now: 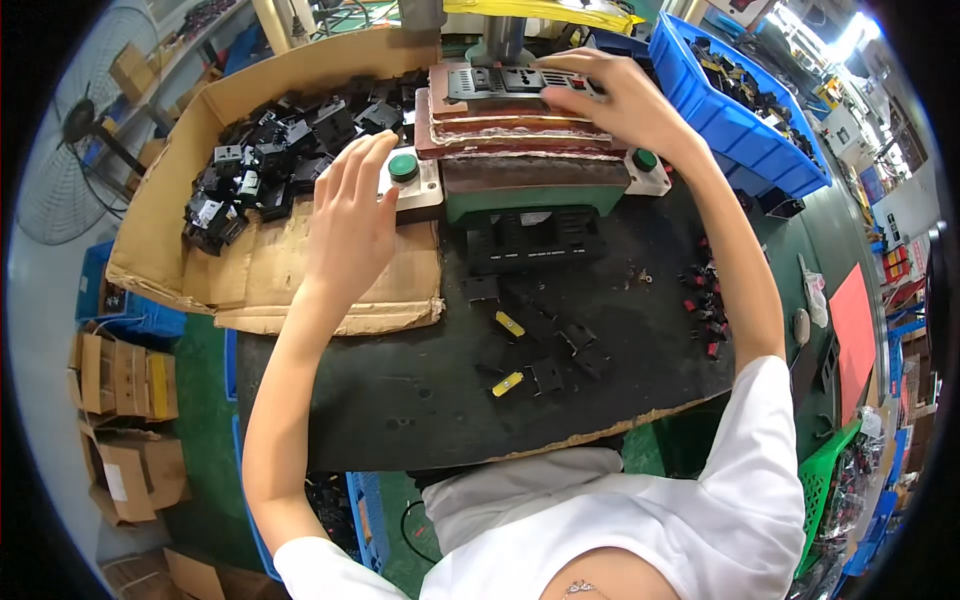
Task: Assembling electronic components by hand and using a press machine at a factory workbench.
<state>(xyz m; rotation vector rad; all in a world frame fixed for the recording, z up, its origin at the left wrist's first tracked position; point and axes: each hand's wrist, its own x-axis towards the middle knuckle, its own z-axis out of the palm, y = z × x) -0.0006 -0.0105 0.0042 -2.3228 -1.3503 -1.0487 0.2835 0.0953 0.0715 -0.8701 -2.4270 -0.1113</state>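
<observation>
From my remote seat I see the black slotted panel (pixel 522 82) lying at twelve o'clock, on the layered pad stack (pixel 530 133) close under the press ram (pixel 497 42). My right hand (pixel 632 100), at one o'clock, has thumb and fingers spread around the panel's right end; I cannot tell whether they pinch it or only steady it. My left hand (pixel 352 220), at ten o'clock, is fairly wide, thumb apart from straight fingers, holding nothing I can see, just beside the left green button (pixel 403 167). I judge the step in hand as settling the panel. To do it well, I would lay it flat, square it to the stack's edges, and check that no end rides up. Fingers should be well out from under the ram before any button is touched; the right green button (pixel 645 160) sits close by my right wrist, so a careless drop could brush it. The second panel (pixel 535 238), on the bench (pixel 400 360) at six o'clock from the stack, can wait.
</observation>
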